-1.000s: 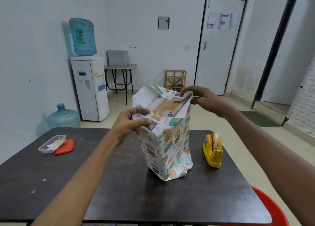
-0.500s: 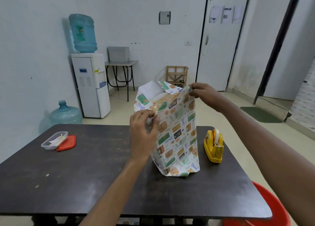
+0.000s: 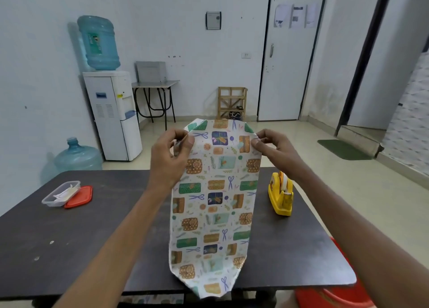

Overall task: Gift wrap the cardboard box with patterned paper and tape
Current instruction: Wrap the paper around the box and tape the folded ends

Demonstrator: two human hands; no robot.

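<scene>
As left hand [image 3: 170, 159] and right hand [image 3: 274, 151] pinch one patterned paper [image 3: 213, 203], one tape dispenser [image 3: 281, 196] stands near.

Single head-worn wide-angle view, facing forward and slightly down, close over the dark table [image 3: 69, 249]

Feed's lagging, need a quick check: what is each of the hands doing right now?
Left hand: pinches the upper left edge of the patterned wrapping paper.
Right hand: pinches the same paper's upper right edge.
</scene>
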